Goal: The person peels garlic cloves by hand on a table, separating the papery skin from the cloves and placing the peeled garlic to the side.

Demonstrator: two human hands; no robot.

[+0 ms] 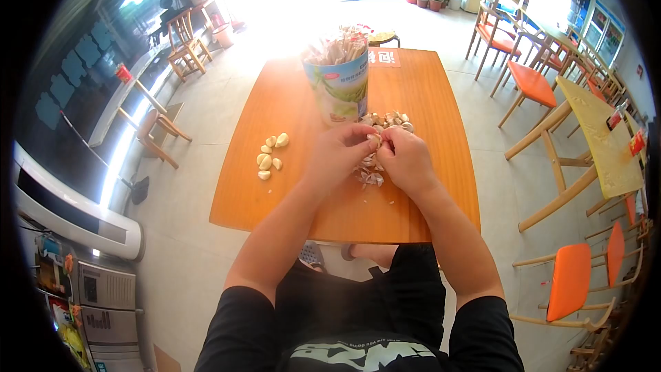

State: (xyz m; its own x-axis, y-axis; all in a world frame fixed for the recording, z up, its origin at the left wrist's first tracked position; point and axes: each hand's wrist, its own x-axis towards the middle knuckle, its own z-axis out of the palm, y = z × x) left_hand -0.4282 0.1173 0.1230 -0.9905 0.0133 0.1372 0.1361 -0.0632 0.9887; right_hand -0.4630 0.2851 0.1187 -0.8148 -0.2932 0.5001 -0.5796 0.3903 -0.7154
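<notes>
Over the wooden table point(296, 200), my left hand point(339, 153) and my right hand point(407, 158) meet, fingertips pinched together on a garlic clove point(374, 139). The fingers cover most of that clove. Papery garlic skins point(370, 178) lie on the wood just below my hands. Behind my fingers sits a pile of unpeeled garlic cloves point(394, 120). Several peeled garlic cloves point(265, 160) rest in a loose group to the left of my left hand.
A tall printed container point(339, 89) packed with thin wrapped sticks stands on the table beyond my hands. A red sign point(383, 58) lies near the far edge. Chairs with orange seats point(531, 85) and a yellowish table point(599, 138) are on the right.
</notes>
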